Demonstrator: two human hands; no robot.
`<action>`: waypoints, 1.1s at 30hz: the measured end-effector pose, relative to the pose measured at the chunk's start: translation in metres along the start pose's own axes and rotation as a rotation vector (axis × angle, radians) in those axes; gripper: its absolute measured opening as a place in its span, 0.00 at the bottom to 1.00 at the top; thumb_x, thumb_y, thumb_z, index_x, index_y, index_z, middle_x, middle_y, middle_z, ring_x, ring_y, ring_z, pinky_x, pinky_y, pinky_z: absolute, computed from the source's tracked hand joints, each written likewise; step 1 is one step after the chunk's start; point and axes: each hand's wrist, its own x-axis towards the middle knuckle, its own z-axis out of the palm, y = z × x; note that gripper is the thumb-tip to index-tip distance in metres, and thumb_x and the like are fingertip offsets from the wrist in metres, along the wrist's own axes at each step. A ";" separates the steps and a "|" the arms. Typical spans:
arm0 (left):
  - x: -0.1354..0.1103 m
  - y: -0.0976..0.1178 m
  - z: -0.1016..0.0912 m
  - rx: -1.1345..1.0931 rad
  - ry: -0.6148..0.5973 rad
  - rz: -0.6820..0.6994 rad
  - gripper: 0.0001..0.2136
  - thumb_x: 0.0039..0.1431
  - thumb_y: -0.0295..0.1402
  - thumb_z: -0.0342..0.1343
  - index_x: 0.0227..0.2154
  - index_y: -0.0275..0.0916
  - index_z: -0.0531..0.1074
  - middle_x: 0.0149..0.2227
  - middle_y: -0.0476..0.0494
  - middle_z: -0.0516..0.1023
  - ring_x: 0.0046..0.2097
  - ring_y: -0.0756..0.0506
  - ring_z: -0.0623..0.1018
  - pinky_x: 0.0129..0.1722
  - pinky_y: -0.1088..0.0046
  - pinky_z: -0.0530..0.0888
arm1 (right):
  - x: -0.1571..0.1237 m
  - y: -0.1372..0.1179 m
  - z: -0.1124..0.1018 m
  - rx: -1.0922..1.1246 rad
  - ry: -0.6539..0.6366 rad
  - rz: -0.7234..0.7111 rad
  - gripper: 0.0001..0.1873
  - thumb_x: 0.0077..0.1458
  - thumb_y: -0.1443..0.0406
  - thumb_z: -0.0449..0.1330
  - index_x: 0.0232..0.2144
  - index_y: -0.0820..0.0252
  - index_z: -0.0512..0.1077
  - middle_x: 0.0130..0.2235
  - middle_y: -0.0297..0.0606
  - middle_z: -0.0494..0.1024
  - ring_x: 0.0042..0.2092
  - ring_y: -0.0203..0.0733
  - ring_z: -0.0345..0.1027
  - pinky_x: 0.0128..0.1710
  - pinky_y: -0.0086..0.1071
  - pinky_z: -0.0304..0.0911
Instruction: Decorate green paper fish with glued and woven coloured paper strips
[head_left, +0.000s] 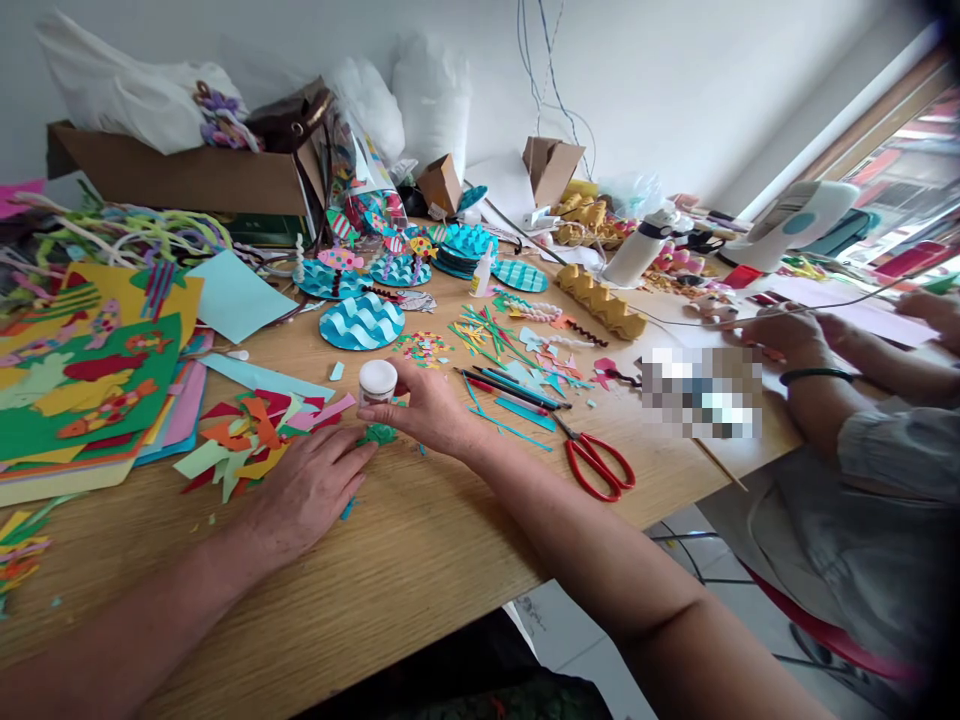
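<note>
My right hand [429, 408] grips a small white-capped jar [377, 384] between thumb and fingers, just over the tabletop or resting on it; I cannot tell which. My left hand [311, 492] lies palm down on the wooden table [420, 540], fingers stretched out. Its fingertips are at a small green paper piece [377, 434], partly hidden by both hands. A heap of coloured paper scraps [247, 436] is just beyond my left hand. Right of my right wrist lie several pencils [510, 385] and red-handled scissors [600, 462].
Blue wavy paper discs [361, 320], a glue bottle [481, 272] and a yellow egg-carton strip [600, 302] stand farther back. Stacked coloured paper [112, 390] covers the left side. At right, a co-worker's hands [787, 335] are over the table, near a white bottle [637, 250].
</note>
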 end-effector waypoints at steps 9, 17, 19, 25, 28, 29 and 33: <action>-0.002 0.000 0.004 -0.017 -0.006 -0.011 0.15 0.60 0.29 0.42 0.43 0.36 0.71 0.42 0.37 0.74 0.46 0.39 0.72 0.44 0.58 0.72 | -0.001 -0.002 0.000 0.000 0.009 -0.015 0.15 0.46 0.59 0.63 0.35 0.62 0.69 0.32 0.33 0.73 0.34 0.34 0.66 0.34 0.27 0.59; -0.001 0.000 0.001 -0.005 -0.013 -0.003 0.14 0.59 0.29 0.43 0.42 0.35 0.72 0.41 0.38 0.75 0.44 0.39 0.73 0.42 0.58 0.72 | -0.001 -0.005 -0.005 -0.029 0.029 0.025 0.14 0.46 0.60 0.63 0.34 0.62 0.69 0.32 0.34 0.74 0.34 0.35 0.66 0.34 0.27 0.59; -0.001 0.000 0.001 -0.014 -0.012 -0.003 0.14 0.59 0.29 0.43 0.42 0.36 0.72 0.42 0.38 0.75 0.44 0.40 0.72 0.43 0.59 0.72 | -0.001 -0.004 -0.005 -0.019 0.006 0.017 0.15 0.46 0.60 0.63 0.35 0.62 0.69 0.32 0.33 0.74 0.34 0.34 0.66 0.33 0.27 0.59; 0.001 0.001 -0.002 0.007 -0.020 0.009 0.14 0.59 0.28 0.43 0.42 0.34 0.72 0.41 0.37 0.75 0.44 0.40 0.73 0.40 0.61 0.73 | -0.001 0.000 -0.009 -0.066 0.052 0.059 0.14 0.47 0.60 0.62 0.35 0.62 0.69 0.32 0.34 0.73 0.34 0.35 0.65 0.34 0.28 0.58; 0.001 0.001 -0.002 0.013 -0.017 0.014 0.14 0.59 0.28 0.43 0.41 0.35 0.72 0.41 0.37 0.75 0.44 0.40 0.73 0.40 0.62 0.73 | -0.001 0.000 -0.011 -0.051 0.054 0.069 0.14 0.48 0.60 0.61 0.35 0.62 0.69 0.32 0.34 0.73 0.33 0.35 0.65 0.34 0.28 0.58; 0.001 0.001 -0.002 0.014 -0.016 0.014 0.14 0.59 0.28 0.43 0.41 0.35 0.72 0.41 0.38 0.75 0.44 0.40 0.73 0.40 0.62 0.73 | -0.001 -0.001 -0.011 -0.044 0.048 0.059 0.14 0.48 0.60 0.61 0.35 0.62 0.69 0.32 0.34 0.73 0.33 0.34 0.65 0.34 0.27 0.58; 0.000 0.000 -0.001 0.027 -0.021 0.002 0.14 0.59 0.28 0.43 0.41 0.35 0.72 0.41 0.38 0.75 0.44 0.40 0.73 0.41 0.61 0.73 | -0.001 0.002 -0.011 -0.057 0.045 0.048 0.15 0.47 0.59 0.62 0.35 0.63 0.69 0.32 0.34 0.73 0.33 0.34 0.65 0.34 0.27 0.58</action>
